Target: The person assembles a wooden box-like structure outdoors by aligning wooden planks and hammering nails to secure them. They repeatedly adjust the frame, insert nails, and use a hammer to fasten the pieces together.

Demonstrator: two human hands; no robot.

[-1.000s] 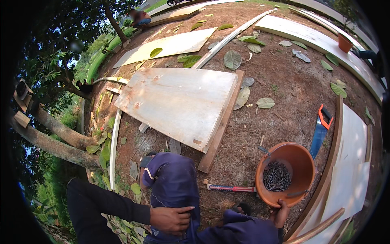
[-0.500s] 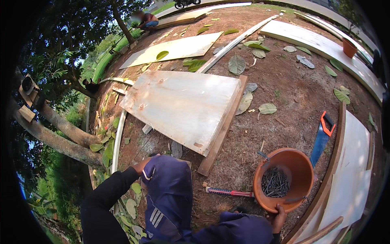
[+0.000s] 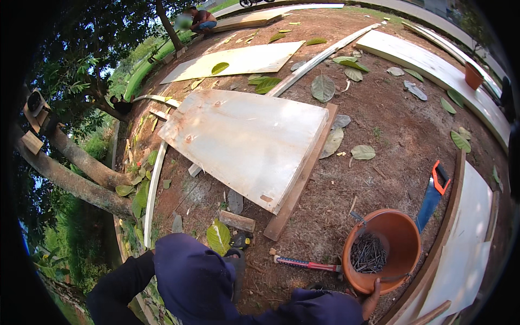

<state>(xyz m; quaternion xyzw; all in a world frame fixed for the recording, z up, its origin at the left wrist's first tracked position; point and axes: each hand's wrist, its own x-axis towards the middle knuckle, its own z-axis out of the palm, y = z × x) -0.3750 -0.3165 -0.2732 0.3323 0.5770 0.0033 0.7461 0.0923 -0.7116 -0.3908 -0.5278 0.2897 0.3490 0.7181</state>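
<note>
My right hand [image 3: 371, 297] grips the near rim of an orange bucket [image 3: 401, 238] that holds a heap of dark nails [image 3: 368, 253]. The bucket stands on bare soil at the lower right. A hammer [image 3: 307, 264] with a red and blue handle lies on the ground just left of it. My left hand is out of sight; only its dark sleeve [image 3: 116, 284] shows, running down to the lower left beside my raised knee [image 3: 189, 271]. Beyond the knee lies a large pale plywood panel [image 3: 244, 141] with a wooden batten [image 3: 300, 181] under its right edge.
A hand saw [image 3: 433, 194] with an orange handle lies right of the bucket, beside a white board [image 3: 466, 254]. A small wood block [image 3: 236, 221] and big leaves lie near the panel. More boards lie farther back. Tree trunks [image 3: 81, 173] stand at the left, and another person [image 3: 200, 19] crouches far off.
My left hand left my knee, swung out to the left and went out of sight. My right hand stayed on the bucket's rim.
</note>
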